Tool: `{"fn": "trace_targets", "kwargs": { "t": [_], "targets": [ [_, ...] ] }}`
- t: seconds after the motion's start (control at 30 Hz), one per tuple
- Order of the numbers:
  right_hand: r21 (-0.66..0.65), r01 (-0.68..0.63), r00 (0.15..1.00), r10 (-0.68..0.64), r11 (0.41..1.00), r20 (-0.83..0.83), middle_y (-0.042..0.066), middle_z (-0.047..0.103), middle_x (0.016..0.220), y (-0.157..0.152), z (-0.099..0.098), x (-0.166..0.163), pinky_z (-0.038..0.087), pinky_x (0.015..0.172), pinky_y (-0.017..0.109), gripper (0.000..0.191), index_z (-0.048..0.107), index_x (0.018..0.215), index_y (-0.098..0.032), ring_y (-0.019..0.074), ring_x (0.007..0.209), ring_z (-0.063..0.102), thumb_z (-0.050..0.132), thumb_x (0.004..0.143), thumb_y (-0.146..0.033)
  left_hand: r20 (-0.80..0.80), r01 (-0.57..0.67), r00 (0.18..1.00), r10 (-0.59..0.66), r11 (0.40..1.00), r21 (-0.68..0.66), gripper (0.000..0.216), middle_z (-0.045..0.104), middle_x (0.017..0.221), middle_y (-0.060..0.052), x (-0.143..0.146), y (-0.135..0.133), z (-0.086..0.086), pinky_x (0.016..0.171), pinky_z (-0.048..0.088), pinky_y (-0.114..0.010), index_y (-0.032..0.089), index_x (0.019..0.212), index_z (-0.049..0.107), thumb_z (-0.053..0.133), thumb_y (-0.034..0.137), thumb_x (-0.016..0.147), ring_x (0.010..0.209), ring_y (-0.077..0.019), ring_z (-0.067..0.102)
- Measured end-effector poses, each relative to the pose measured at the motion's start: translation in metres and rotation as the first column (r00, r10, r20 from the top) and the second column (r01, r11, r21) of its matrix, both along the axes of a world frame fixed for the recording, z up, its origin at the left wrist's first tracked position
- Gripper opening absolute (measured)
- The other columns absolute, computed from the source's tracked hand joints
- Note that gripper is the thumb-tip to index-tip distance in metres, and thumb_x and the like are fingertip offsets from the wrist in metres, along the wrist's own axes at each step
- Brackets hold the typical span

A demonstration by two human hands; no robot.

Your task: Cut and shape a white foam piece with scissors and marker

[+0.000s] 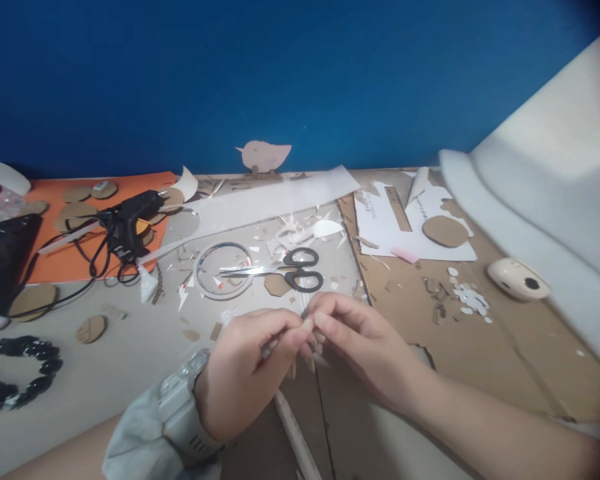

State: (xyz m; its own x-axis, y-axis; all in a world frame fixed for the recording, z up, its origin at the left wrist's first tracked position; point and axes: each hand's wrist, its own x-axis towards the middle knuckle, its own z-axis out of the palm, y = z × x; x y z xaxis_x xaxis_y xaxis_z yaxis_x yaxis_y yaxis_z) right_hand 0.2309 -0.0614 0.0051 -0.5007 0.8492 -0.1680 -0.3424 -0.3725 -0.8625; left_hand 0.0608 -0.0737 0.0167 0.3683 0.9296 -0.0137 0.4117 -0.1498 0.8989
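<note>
My left hand (260, 367) and my right hand (363, 347) meet fingertip to fingertip over the near middle of the table. Both are closed in a pinch; what they hold is too small and covered to make out. Just beyond them lie black-handled scissors (300, 269), their blades across a round ring (198, 270). Below the hands a white, stick-like thing (296, 437) points toward me. White paper scraps (325, 229) and small cardboard bits lie scattered past the scissors.
A black glue gun (130, 223) with its cord rests on orange paper (45, 250) at left. Nearer lies a beaded bracelet (47, 363). A pink bird cutout (266, 157) stands by the blue wall. On the right are cardboard (505, 360), white paper (380, 243) and a cream-coloured device (517, 279).
</note>
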Motion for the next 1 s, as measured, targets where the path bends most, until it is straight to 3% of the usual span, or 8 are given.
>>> {"fn": "trace_targets", "kwargs": {
  "t": [0.37,0.57,1.0],
  "targets": [
    [-0.111,0.044,0.996,-0.052,0.993,-0.069,-0.004,0.063,0.071,-0.0037,-0.0004,-0.0041,0.042,0.062,0.015,0.015,0.06,0.076,-0.016,0.005,0.067,0.058,0.062,0.09,-0.024,0.039,-0.054,0.998,0.056,0.997,-0.048,0.028,0.054,0.052,0.006,0.0007,-0.0006,-0.0027,0.047,0.037,-0.015,0.017,0.069,0.057,0.048,0.03,0.092,0.045,-0.0047,0.047],
    [-0.095,0.054,0.995,-0.061,0.994,-0.075,-0.003,0.063,0.071,-0.0037,-0.0021,-0.0043,0.043,0.065,0.019,0.017,0.058,0.075,-0.017,0.0071,0.068,0.058,0.062,0.089,-0.025,0.045,-0.015,0.999,0.014,1.0,0.019,0.026,0.056,0.056,0.006,0.0005,0.0001,-0.0031,0.052,0.039,-0.014,0.017,0.071,0.058,0.045,0.025,0.093,0.05,-0.0045,0.05],
    [-0.058,0.064,0.998,-0.063,0.996,0.007,-0.001,0.061,0.067,-0.0041,-0.0027,-0.0054,0.043,0.067,0.029,0.02,0.053,0.075,-0.018,0.0131,0.067,0.057,0.06,0.089,-0.031,0.027,-0.007,1.0,0.007,1.0,-0.001,0.028,0.057,0.057,0.006,0.0013,0.0009,-0.0044,0.051,0.039,-0.014,0.018,0.073,0.059,0.043,0.026,0.094,0.05,-0.0042,0.05]
  ]
}}
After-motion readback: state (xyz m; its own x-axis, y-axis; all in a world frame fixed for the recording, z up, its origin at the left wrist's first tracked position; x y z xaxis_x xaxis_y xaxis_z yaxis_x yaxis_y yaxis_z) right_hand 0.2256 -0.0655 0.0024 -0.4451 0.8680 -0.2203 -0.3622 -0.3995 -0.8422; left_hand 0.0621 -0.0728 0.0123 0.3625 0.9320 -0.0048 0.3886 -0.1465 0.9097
